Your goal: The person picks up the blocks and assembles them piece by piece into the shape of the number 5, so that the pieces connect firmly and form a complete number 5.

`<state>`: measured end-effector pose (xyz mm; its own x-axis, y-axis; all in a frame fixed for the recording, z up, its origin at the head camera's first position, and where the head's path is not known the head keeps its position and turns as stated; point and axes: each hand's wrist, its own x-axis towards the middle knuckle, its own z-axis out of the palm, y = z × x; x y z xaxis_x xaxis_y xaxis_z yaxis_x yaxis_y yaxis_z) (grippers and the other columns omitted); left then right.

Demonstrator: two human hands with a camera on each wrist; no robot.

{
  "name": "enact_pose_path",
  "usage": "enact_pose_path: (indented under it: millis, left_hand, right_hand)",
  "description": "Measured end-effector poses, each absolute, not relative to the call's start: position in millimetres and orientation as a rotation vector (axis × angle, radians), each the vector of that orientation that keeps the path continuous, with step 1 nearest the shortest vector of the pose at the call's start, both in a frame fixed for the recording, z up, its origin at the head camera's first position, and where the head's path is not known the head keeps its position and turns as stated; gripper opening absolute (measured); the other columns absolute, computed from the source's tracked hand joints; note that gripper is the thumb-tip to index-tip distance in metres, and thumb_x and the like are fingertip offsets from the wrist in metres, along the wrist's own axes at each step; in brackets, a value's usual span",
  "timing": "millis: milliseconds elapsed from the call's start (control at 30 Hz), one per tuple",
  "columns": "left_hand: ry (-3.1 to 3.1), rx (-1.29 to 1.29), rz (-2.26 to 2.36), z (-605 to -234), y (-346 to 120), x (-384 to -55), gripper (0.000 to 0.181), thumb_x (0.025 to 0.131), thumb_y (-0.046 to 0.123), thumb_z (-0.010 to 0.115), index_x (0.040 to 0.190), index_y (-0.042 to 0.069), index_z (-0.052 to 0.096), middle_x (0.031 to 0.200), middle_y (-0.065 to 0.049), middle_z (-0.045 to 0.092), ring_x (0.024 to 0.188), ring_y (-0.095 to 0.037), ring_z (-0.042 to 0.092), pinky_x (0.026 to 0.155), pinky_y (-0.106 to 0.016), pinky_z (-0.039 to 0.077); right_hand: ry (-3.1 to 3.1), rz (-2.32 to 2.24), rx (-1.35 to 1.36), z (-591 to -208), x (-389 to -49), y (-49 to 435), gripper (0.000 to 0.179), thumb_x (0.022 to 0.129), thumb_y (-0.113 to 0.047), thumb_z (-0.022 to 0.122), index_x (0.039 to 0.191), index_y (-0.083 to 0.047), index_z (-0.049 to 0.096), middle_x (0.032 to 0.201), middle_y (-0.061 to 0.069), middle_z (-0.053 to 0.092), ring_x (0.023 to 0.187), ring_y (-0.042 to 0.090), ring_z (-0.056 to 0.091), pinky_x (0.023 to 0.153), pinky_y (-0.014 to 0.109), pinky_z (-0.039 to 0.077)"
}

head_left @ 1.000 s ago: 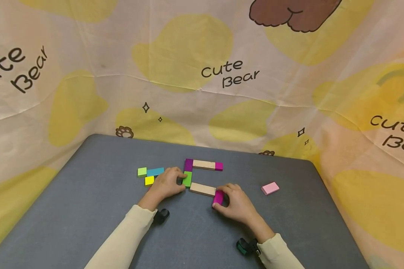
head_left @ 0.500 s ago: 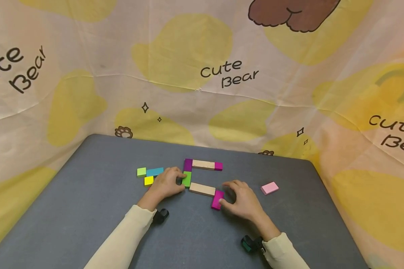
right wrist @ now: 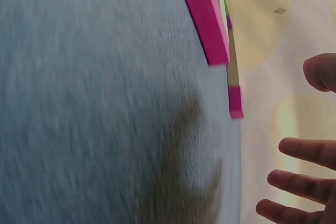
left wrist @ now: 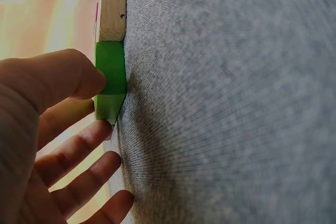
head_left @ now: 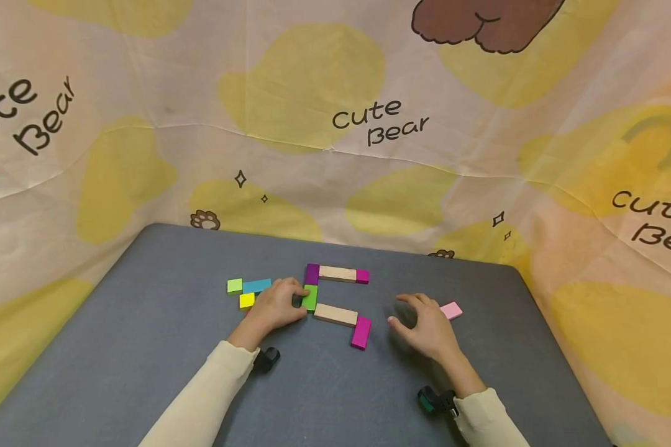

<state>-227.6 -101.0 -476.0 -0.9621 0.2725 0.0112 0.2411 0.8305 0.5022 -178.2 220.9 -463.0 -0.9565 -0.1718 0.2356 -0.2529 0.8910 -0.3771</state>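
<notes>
In the head view, my left hand [head_left: 279, 304] holds the green block [head_left: 310, 298] between thumb and fingers. The left wrist view shows the thumb on the green block [left wrist: 111, 69], other fingers around its end. A purple block [head_left: 312, 274] adjoins its far end, leading to a wooden block [head_left: 338, 273] and a small magenta end [head_left: 362, 276]. By the green block's near end lies another wooden block [head_left: 335, 315], with a magenta block [head_left: 361, 333] at its right end. My right hand [head_left: 427, 326] hovers between that magenta block and a pink block [head_left: 451, 310], partly covering the pink one.
Left of the left hand lie a lime block [head_left: 234, 286], a blue block [head_left: 256, 286] and a yellow block [head_left: 246, 301]; a sliver of another piece shows beside the wrist. Printed cloth [head_left: 291, 87] hangs behind the grey table [head_left: 162, 298].
My right hand has let go of the magenta block and moved right, towards the pink block. The magenta block stays against the wooden one. My left hand has kept its place.
</notes>
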Motion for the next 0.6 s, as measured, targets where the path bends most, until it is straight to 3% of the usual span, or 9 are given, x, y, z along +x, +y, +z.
enact_pose_path:
  millis: [367, 600]
  left_hand:
    - [2.948, 0.417, 0.798, -476.8, -102.0, -228.0, 0.04, 0.077, 0.023, 0.076, 0.116, 0.014, 0.072, 0.107, 0.0, 0.064, 0.099, -0.019, 0.056, 0.086, -0.039, 0.051]
    - [2.936, 0.403, 0.818, -476.3, -102.1, -227.4, 0.04, 0.077, 0.024, 0.076, 0.116, 0.014, 0.072, 0.107, 0.0, 0.064, 0.098, -0.019, 0.056, 0.084, -0.038, 0.051]
  right_hand:
    - [-2.89, 0.633, 0.176, -462.3, -183.1, 255.9, 0.054, 0.085, -0.046, 0.067, 0.128, -0.014, 0.061, 0.127, 0.017, 0.058, 0.106, 0.039, 0.056, 0.077, 0.055, 0.05]
    - [-2.878, 0.627, 0.143, -464.2, -184.8, 275.5, 0.054, 0.085, -0.044, 0.068, 0.127, -0.011, 0.062, 0.127, 0.022, 0.057, 0.113, 0.046, 0.052, 0.084, 0.061, 0.046]
